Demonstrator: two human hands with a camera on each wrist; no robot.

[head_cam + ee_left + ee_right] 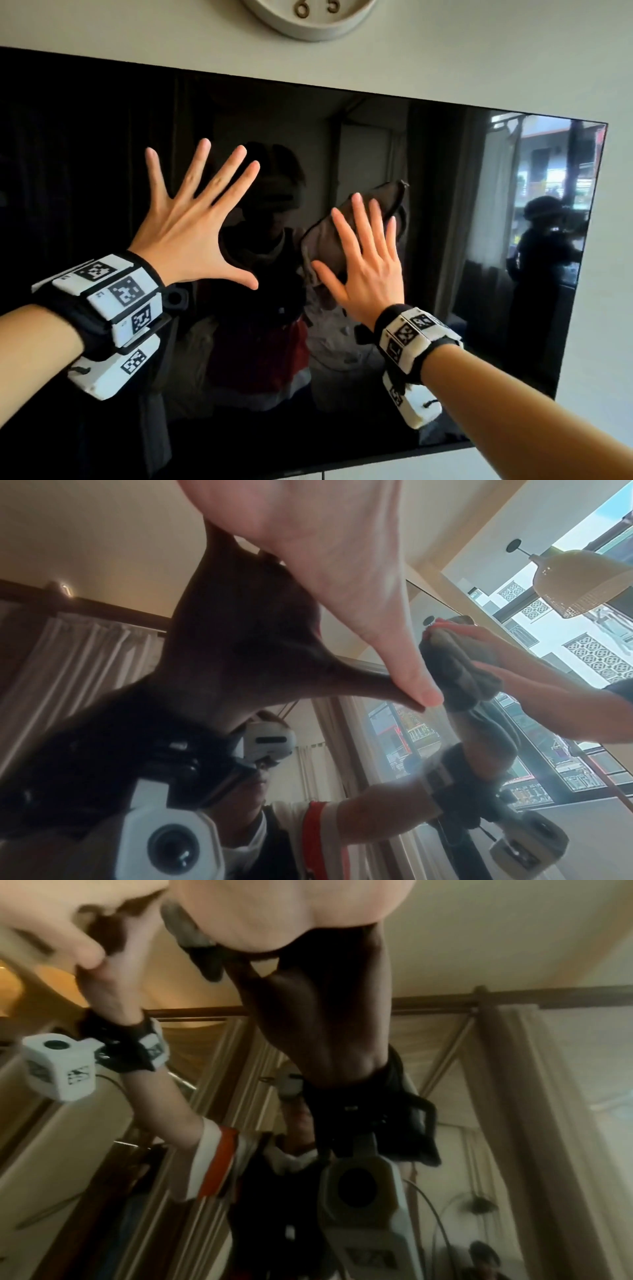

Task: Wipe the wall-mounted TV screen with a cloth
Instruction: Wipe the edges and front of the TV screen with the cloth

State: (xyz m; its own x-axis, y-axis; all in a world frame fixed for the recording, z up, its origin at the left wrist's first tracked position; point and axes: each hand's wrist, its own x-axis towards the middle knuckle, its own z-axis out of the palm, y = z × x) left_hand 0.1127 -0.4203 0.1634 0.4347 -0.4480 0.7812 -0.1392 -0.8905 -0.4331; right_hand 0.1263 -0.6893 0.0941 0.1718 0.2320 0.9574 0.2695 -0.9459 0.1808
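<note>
A pale wall (513, 51) carries a large, dark, wall-mounted TV screen (445, 205), switched off and glossy enough to mirror the room, its curtains and a bright window; the lower rim of a round clock (310, 27) hangs just above the screen's top edge. The right hand (363, 263) lies flat with straight fingers, pressing a brown-grey cloth (329, 240) against the glass near the screen's middle; the cloth bunches out above and to the left of the fingers. The left hand (195, 236) is released, fingers fanned wide, holding nothing; in the left wrist view its thumb tip appears to touch the glass, just beside the cloth. The wiping step looks to be under way around the centre. The next move probably calls for sliding the cloth with even, light pressure toward parts not yet covered, keeping the palm flat so the bunched cloth does not slip out. Open glass runs well to the right and below the cloth, ending at the thin right and bottom edges; to the left the spread hand stands in the path and the screen continues out of view
</note>
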